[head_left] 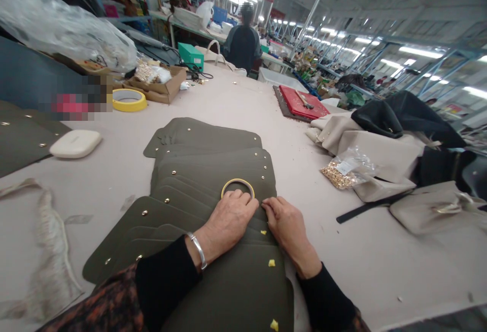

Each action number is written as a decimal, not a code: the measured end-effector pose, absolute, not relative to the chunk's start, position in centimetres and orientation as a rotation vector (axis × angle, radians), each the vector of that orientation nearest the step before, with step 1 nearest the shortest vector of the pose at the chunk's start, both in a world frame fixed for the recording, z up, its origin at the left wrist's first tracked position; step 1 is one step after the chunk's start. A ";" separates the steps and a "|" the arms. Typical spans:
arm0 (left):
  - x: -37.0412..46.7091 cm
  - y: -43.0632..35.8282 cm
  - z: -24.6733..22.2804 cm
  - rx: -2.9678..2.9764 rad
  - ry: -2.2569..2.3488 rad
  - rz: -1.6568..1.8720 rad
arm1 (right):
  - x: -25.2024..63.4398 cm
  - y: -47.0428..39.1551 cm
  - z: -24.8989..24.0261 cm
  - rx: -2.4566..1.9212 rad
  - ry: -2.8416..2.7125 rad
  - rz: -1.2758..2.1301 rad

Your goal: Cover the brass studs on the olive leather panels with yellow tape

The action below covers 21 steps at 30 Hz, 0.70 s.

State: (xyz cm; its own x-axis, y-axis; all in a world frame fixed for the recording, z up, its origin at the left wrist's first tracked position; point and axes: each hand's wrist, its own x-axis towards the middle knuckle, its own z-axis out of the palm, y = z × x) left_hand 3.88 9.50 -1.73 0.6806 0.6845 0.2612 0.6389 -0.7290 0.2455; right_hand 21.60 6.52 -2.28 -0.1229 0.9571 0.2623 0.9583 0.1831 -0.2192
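The left hand [230,218] grips the yellow tape ring [238,181] on top of the green pile [198,205], which runs long ways ahead and behind it, while the right hand [287,225], nearer the right edge, pinches something I can't make out.

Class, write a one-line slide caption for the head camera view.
Left hand on a yellow tape roll, right hand pinched beside it, over overlapping olive panels on a pale worktable.
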 end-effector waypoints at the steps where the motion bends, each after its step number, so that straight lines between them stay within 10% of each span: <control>1: 3.9 9.5 -1.7 2.759 1.092 0.510 | 21.8 6.7 -2.2 -1.814 -2.093 0.048; 21: 3.7 9.9 -1.2 2.797 1.040 0.514 | 22.2 8.2 -0.5 -1.729 -2.434 0.071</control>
